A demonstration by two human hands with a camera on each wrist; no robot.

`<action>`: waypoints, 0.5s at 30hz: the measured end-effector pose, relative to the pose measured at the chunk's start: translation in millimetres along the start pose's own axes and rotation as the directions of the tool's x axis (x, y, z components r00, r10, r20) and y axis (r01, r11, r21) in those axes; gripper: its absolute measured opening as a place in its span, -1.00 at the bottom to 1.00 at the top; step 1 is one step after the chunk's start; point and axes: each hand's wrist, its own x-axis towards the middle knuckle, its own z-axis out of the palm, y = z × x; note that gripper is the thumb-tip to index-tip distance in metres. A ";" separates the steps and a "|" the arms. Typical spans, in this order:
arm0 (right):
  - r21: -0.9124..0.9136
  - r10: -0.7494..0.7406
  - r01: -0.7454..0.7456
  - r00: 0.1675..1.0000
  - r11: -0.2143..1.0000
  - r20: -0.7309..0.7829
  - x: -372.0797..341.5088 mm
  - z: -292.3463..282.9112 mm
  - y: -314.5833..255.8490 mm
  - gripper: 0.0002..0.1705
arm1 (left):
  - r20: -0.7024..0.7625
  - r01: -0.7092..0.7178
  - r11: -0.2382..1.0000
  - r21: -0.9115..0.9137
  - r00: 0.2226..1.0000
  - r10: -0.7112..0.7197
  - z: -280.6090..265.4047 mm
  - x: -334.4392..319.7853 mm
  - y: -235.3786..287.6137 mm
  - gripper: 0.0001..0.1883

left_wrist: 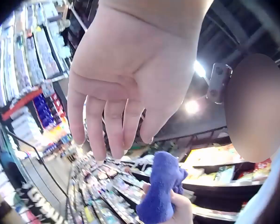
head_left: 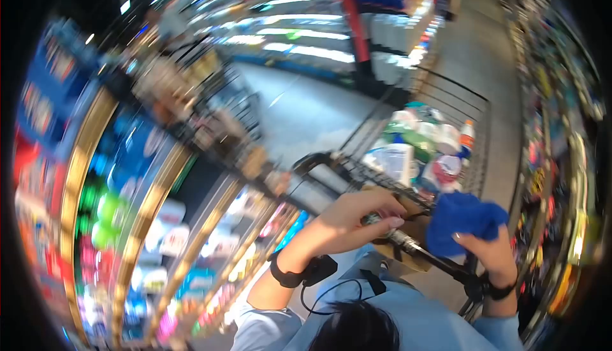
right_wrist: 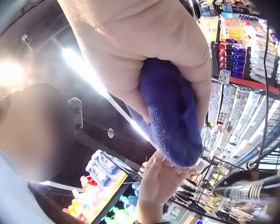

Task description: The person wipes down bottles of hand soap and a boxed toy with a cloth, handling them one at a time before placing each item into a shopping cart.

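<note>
My right hand (head_left: 494,252) grips a bunched blue terry cloth (head_left: 464,223) above the right end of the shopping cart's handle (head_left: 417,249). Seen from the right wrist, the cloth (right_wrist: 170,116) is folded thick between thumb and fingers and hangs out past them. My left hand (head_left: 354,217) hovers by the handle's left part, nothing in its grasp. Its fingers are loosely bent and its palm is bare in the left wrist view, with the blue cloth (left_wrist: 162,186) some way below the fingertips.
The wire cart (head_left: 488,102) ahead carries several bottles and packs (head_left: 421,140). Stocked shelves (head_left: 137,223) line the left side, and another shelf row (head_left: 561,179) runs along the right. An aisle floor (head_left: 478,45) stretches beyond the cart.
</note>
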 end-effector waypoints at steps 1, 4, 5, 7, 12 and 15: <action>-0.065 -0.038 0.042 0.998 0.997 0.058 -9.4 -1.4 6.1 -0.60 | -0.061 0.084 0.996 0.017 0.995 -0.083 -0.1 -24.0 2.7 -0.79; -0.107 0.017 -0.001 0.988 0.994 0.151 -18.3 21.4 10.2 -0.64 | -0.272 0.213 0.972 0.102 0.946 -0.178 1.9 -94.7 6.0 -0.77; -0.108 0.021 0.000 0.980 0.994 0.196 -17.8 31.4 14.4 -0.64 | -0.327 0.310 0.943 0.122 0.909 -0.257 4.3 -119.1 0.0 -0.76; -0.223 -0.016 0.090 0.949 0.971 0.313 -15.7 48.1 25.9 -0.63 | -0.406 0.419 0.901 0.115 0.847 -0.343 14.2 -161.7 -9.8 -0.75; -0.206 0.094 0.001 0.889 0.978 0.449 -9.2 132.0 54.0 -0.68 | -0.673 0.585 0.811 -0.018 0.593 -0.442 33.2 -261.2 -23.3 -0.73; -0.295 0.052 0.229 0.702 0.928 0.710 -4.1 185.2 91.3 -0.64 | -0.776 0.656 0.753 -0.051 0.449 -0.443 36.0 -328.4 -35.0 -0.73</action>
